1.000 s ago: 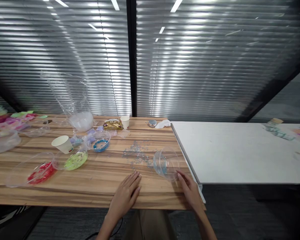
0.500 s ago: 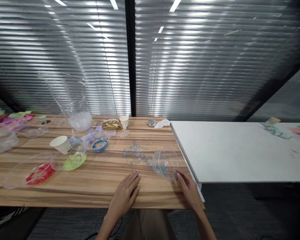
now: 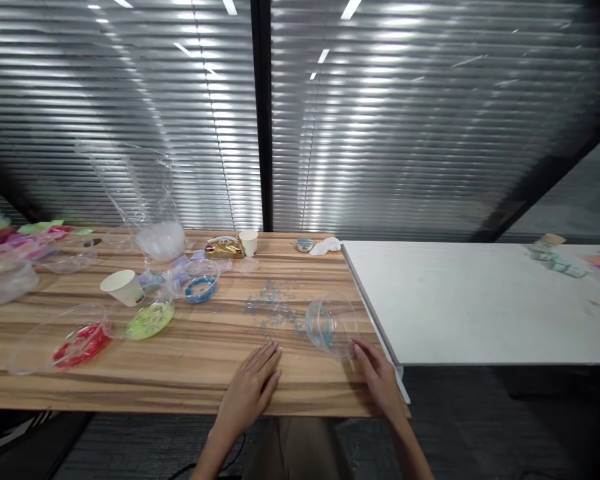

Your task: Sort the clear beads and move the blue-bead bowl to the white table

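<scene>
My right hand pinches the near rim of a clear plastic bowl, which is tilted with its mouth toward me and to the right. Pale blue bits lie inside the bowl. To its left, small blue-grey pieces are scattered over the wood-grain table. My left hand rests flat on the table just in front of those pieces, fingers stretched out and holding nothing.
Clear bowls with red bits, yellow-green bits and blue bits stand to the left. Around them are a paper cup, a plastic bag of white stuff, a gold packet and another cup. A white table adjoins on the right.
</scene>
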A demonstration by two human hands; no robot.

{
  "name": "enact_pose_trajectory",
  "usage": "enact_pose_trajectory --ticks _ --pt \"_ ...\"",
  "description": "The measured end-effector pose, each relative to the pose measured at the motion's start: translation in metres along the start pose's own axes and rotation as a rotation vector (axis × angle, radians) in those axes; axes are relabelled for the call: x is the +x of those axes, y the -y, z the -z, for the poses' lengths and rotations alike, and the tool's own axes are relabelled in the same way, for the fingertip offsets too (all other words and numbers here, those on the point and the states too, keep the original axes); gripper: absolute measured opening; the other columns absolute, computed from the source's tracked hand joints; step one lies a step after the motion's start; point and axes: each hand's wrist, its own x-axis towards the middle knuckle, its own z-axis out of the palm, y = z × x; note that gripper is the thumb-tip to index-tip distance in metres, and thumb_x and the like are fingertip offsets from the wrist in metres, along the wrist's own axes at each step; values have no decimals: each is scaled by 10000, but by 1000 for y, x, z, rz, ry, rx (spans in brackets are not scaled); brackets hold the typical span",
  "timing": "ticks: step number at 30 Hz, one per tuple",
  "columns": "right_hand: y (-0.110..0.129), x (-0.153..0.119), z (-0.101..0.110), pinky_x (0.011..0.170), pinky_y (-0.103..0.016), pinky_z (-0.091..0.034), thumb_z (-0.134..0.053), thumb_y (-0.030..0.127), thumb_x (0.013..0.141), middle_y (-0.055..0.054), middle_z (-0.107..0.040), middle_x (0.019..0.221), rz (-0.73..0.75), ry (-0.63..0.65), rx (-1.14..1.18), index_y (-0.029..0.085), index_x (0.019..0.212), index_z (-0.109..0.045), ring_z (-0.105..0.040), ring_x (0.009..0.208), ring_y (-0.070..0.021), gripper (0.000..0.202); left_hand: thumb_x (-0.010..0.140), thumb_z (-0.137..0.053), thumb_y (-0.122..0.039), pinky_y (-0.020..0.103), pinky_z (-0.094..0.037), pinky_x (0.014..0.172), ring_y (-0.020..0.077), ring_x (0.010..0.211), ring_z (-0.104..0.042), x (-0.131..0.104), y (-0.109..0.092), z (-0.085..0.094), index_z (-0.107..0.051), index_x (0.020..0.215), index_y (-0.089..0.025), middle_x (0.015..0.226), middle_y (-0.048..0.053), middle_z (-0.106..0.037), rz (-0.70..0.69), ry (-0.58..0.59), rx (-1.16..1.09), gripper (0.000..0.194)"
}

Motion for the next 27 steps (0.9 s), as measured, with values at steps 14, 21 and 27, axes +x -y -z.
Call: enact_pose_trajectory --ticks 14,21,27 --pt "2 -2 0 886 -400 -503 -561 548 784 -112 -674 1038 -11 -20 33 172 1005 -654 -620 988 -265 446 966 -402 -269 420 -386 1080 208 1323 -376 -2 0 -1 -349 1407 -219 1434 43 -404 4 19 8 446" --pt "4 -1 1 894 -420 -488 -555 565 782 -114 -685 998 8 14 -18 166 939 -684 -622 967 -275 448 964 -405 -273 422 -396 1072 213 1315 -389 -1 0 -1 -357 1403 -214 1425 47 -417 2 17 13 446" --pt "5 -1 1 895 -420 -490 -555 564 782 -108 -688 995 25 5 -29 174 933 -688 -622 963 -274 439 964 -402 -270 423 -392 1076 210 1317 -385 0 -1 0 -367 1398 -217 1428 43 -414 4 22 2 438"
